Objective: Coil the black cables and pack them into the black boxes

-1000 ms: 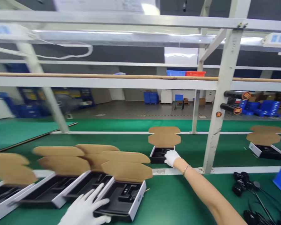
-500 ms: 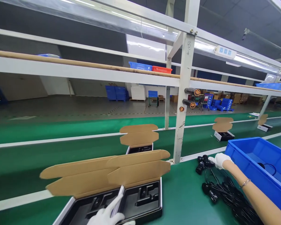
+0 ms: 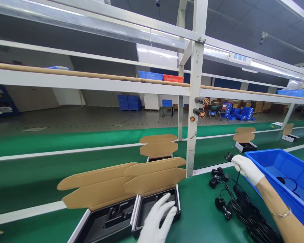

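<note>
Since the earlier frame, the R hand (image 3: 247, 169) in a white cotton glove has risen off the cable pile, and its grip is closed, pinching a small black plug (image 3: 228, 157), w/ a thin black cord (image 3: 238, 177) hanging below. Pile of black cables w/ round sensors (image 3: 245, 209) lies on green counter (image 3: 192, 216), just left of bright blue plastic crate (image 3: 288, 199). Well left of crate, L hand (image 3: 158, 216), also gloved, grip open, fingers spread over black foam tray (image 3: 147, 209) in open white box (image 3: 177, 206), brown cardboard lid (image 3: 154, 177) standing up behind.
</note>
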`<state>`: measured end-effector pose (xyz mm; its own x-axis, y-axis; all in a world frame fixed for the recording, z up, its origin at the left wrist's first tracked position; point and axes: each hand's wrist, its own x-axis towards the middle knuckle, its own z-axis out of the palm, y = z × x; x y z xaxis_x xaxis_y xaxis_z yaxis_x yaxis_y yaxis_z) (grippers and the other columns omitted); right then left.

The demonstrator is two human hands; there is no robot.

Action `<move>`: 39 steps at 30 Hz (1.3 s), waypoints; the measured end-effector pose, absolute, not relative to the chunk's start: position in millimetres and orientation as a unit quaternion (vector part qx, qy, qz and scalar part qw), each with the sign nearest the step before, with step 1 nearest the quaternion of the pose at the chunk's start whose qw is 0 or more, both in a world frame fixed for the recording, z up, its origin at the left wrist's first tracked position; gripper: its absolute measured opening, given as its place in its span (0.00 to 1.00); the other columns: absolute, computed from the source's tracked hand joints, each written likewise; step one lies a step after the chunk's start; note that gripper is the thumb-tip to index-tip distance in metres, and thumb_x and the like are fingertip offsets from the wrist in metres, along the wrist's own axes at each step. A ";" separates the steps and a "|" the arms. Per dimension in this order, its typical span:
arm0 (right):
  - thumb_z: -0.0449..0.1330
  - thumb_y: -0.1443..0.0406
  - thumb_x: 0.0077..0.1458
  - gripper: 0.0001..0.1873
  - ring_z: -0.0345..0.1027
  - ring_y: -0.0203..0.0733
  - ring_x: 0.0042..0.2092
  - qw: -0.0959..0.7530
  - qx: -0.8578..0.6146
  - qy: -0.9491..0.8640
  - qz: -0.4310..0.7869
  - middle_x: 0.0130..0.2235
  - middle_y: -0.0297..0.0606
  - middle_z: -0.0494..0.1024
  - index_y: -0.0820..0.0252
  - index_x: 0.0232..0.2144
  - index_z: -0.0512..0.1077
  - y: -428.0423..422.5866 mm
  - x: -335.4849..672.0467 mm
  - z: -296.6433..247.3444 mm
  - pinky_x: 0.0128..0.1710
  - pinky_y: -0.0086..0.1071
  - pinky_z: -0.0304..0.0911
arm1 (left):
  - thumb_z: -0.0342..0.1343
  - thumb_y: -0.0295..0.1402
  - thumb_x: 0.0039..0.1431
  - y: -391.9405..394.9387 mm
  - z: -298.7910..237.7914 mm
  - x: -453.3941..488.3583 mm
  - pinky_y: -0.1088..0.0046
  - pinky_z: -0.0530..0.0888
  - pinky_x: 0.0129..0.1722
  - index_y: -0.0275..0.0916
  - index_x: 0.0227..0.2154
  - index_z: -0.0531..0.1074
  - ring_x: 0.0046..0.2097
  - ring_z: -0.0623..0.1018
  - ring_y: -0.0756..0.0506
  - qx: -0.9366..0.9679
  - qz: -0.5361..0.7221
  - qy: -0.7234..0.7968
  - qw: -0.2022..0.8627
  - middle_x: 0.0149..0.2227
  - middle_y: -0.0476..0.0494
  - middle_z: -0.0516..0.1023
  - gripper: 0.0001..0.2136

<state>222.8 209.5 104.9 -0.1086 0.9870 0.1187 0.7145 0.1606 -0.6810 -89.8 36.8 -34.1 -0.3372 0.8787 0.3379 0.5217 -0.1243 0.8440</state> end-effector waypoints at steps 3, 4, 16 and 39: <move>0.45 0.53 0.60 0.14 0.52 0.30 0.15 0.297 -0.536 -0.725 0.314 0.19 0.25 0.66 0.54 0.27 0.58 158.6 198.0 124.5 0.16 0.24 0.48 | 0.50 0.55 0.60 46.3 -1.5 -49.1 0.50 0.66 0.60 0.45 0.52 0.72 0.53 0.75 0.37 0.464 0.582 0.542 0.390 0.59 0.41 0.71 0.25; 0.47 0.53 0.59 0.14 0.52 0.29 0.15 0.286 -0.517 -0.729 0.347 0.18 0.25 0.67 0.54 0.28 0.58 139.6 186.8 126.0 0.16 0.24 0.48 | 0.50 0.56 0.59 49.0 8.9 -37.7 0.51 0.70 0.55 0.45 0.55 0.68 0.48 0.78 0.38 0.433 0.615 0.482 0.449 0.61 0.38 0.69 0.27; 0.61 0.50 0.48 0.17 0.70 0.43 0.36 0.575 -0.375 -0.723 0.075 0.37 0.41 0.77 0.57 0.32 0.71 242.8 72.0 175.1 0.41 0.38 0.66 | 0.60 0.55 0.53 29.8 61.5 -36.0 0.82 0.54 0.16 0.42 0.38 0.67 0.16 0.58 0.60 0.296 0.702 0.318 0.564 0.25 0.56 0.69 0.22; 0.57 0.73 0.48 0.20 0.68 0.43 0.44 0.134 -0.186 -0.956 0.184 0.45 0.35 0.76 0.50 0.43 0.72 90.7 63.9 98.1 0.44 0.36 0.66 | 0.57 0.63 0.46 43.5 45.1 -51.2 0.82 0.46 0.09 0.42 0.21 0.58 0.11 0.52 0.58 0.100 0.627 0.318 0.704 0.11 0.61 0.55 0.28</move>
<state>63.9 90.7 98.1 -0.8955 0.4038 0.1872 0.3058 0.8638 -0.4004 -51.2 43.5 45.1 0.0115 0.9463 -0.3230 -0.8192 0.1942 0.5396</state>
